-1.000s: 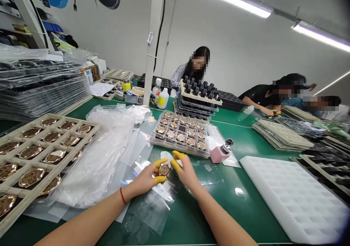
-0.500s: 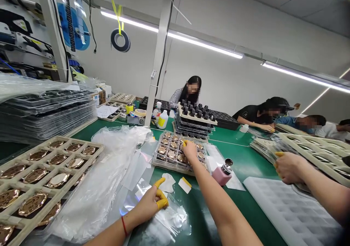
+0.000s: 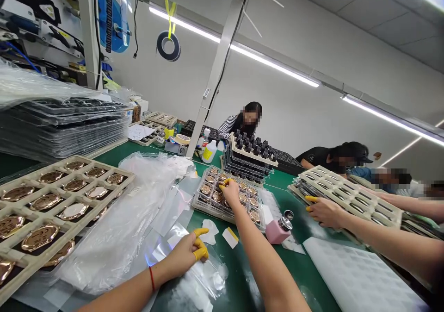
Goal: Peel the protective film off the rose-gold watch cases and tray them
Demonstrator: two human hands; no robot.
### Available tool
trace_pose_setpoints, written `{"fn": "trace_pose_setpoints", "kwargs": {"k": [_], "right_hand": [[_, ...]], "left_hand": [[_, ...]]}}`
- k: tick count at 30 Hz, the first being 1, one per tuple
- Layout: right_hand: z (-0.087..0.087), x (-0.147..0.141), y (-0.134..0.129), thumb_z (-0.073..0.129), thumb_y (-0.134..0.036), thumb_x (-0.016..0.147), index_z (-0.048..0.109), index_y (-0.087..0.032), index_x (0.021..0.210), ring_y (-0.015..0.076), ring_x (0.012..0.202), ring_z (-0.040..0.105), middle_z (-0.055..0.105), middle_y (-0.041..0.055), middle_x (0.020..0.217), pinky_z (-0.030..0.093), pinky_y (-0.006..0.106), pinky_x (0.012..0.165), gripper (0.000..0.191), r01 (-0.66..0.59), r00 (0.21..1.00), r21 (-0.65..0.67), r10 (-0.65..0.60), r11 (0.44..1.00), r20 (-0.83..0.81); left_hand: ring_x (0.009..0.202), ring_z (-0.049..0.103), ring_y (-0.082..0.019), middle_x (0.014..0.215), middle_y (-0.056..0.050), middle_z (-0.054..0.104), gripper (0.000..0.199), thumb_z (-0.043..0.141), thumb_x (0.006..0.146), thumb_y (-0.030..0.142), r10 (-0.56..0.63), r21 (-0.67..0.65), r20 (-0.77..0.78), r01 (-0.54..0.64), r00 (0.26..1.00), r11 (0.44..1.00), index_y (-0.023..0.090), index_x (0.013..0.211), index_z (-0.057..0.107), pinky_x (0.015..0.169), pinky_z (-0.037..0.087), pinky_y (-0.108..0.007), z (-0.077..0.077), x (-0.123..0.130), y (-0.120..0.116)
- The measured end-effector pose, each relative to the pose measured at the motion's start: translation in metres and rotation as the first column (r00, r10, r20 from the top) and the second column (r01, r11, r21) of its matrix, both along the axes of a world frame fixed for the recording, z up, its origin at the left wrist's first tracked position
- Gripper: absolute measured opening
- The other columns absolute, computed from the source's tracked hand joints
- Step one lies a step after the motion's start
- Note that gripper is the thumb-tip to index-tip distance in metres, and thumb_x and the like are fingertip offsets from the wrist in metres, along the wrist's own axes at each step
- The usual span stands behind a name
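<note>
My right hand (image 3: 229,190), with yellow finger covers, reaches over a clear tray (image 3: 215,209) of rose-gold watch-case parts. Its fingers are pinched together at one part in the upper middle; whether they hold it is too small to tell. My left hand (image 3: 189,252), a red string at its wrist, hovers over clear plastic film (image 3: 208,279) on the green table, index finger stretched out, thumb apart and nothing held. A white paper piece (image 3: 209,232) and a white-and-yellow card (image 3: 230,237) lie between the hands. A pink pump bottle (image 3: 279,228) stands right of the tray.
A large beige tray (image 3: 65,196) of gold parts and a plastic bag (image 3: 114,238) fill the left. A co-worker's hands hold stacked trays (image 3: 350,194) at right, above a white moulded sheet (image 3: 360,270). Stacked black-part trays (image 3: 248,161) stand behind.
My right hand has moved slightly left and down over the clear tray. The co-worker's stacked trays have swung left and closer to the pink bottle. The view has tilted a little.
</note>
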State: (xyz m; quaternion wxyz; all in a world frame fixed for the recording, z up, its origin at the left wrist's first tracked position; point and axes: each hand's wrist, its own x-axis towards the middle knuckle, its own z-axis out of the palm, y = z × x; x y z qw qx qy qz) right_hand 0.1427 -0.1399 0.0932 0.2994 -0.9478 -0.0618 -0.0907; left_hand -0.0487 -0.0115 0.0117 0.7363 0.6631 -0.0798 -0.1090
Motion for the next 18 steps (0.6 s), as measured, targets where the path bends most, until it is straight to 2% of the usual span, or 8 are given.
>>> {"fn": "trace_pose_setpoints", "kwargs": {"k": [2,4,8,10,12,14,16,18], "right_hand": [[0.0,-0.031,-0.001,0.049,-0.027,0.079,0.058,-0.015,0.101,0.0196,0.095,0.055,0.059,0.0108,0.106,0.042,0.03,0.081,0.026,-0.086,0.996,0.069,0.088,0.994,-0.025],[-0.007,-0.07,-0.003,0.046,-0.03,0.082,0.053,-0.018,0.109,0.0153,0.091,0.057,0.06,0.007,0.107,0.044,0.026,0.078,0.031,-0.193,0.973,0.179,0.211,0.965,-0.09],[-0.031,-0.141,-0.011,0.059,-0.032,0.075,0.047,-0.019,0.115,0.0163,0.083,0.059,0.062,0.0038,0.094,0.046,0.03,0.075,0.044,-0.242,0.803,0.621,0.513,0.745,-0.304],[-0.043,-0.156,-0.015,0.063,-0.031,0.072,0.048,-0.022,0.115,0.018,0.089,0.058,0.061,0.0035,0.099,0.046,0.032,0.078,0.046,-0.226,0.764,0.675,0.558,0.702,-0.324],[-0.054,-0.153,-0.02,0.06,-0.034,0.075,0.052,-0.023,0.111,0.0189,0.094,0.056,0.061,0.0035,0.101,0.044,0.034,0.082,0.039,-0.253,0.792,0.64,0.535,0.726,-0.294],[-0.064,-0.138,-0.026,0.054,-0.036,0.079,0.056,-0.021,0.105,0.0198,0.093,0.055,0.061,0.005,0.098,0.042,0.036,0.084,0.03,-0.288,0.875,0.524,0.443,0.802,-0.196],[-0.073,-0.122,-0.032,0.054,-0.033,0.079,0.059,-0.019,0.096,0.0207,0.088,0.053,0.06,0.0064,0.092,0.04,0.036,0.081,0.023,-0.32,0.934,0.295,0.351,0.9,-0.059],[-0.076,-0.111,-0.037,0.057,-0.023,0.075,0.062,-0.018,0.087,0.0208,0.083,0.05,0.06,0.0065,0.085,0.038,0.035,0.076,0.013,-0.36,0.933,0.04,0.359,0.932,0.016]], "left_hand": [[0.07,0.06,-0.015,0.094,-0.007,0.062,0.021,0.056,0.074,0.024,0.059,0.004,0.022,-0.059,0.998,0.998,0.014,0.093,0.056,0.074,0.047,-0.033,0.0,0.0,0.002],[0.073,0.059,-0.015,0.099,-0.008,0.061,0.023,0.058,0.074,0.025,0.11,0.006,0.043,-0.11,0.993,0.994,0.015,0.094,0.056,0.073,0.046,-0.032,0.002,-0.001,0.003],[0.083,0.058,-0.017,0.095,-0.005,0.062,0.054,0.065,0.071,0.021,0.053,-0.038,0.094,-0.05,0.994,0.998,0.018,0.12,0.043,0.076,0.046,-0.032,0.007,-0.005,0.003],[0.09,0.057,-0.018,0.101,-0.006,0.06,0.055,0.064,0.072,0.02,-0.002,-0.075,0.114,0.011,0.993,0.997,0.02,0.122,0.041,0.079,0.046,-0.032,0.008,-0.006,0.001],[0.094,0.057,-0.019,0.104,-0.006,0.059,0.051,0.063,0.073,0.019,-0.035,-0.099,0.114,0.046,0.993,0.994,0.021,0.12,0.043,0.082,0.046,-0.033,0.007,-0.006,0.0],[0.093,0.057,-0.019,0.103,-0.005,0.058,0.051,0.063,0.073,0.019,-0.028,-0.07,0.093,0.034,0.995,0.997,0.022,0.12,0.043,0.081,0.046,-0.033,0.004,-0.005,0.0],[0.093,0.056,-0.019,0.103,-0.004,0.057,0.056,0.065,0.071,0.018,-0.001,0.0,0.078,0.001,0.997,1.0,0.022,0.121,0.042,0.081,0.046,-0.032,0.003,-0.004,0.002],[0.096,0.055,-0.02,0.107,-0.005,0.056,0.058,0.067,0.069,0.018,0.008,0.057,0.077,-0.012,0.997,0.998,0.022,0.122,0.042,0.083,0.045,-0.033,0.002,-0.002,0.004]]}}
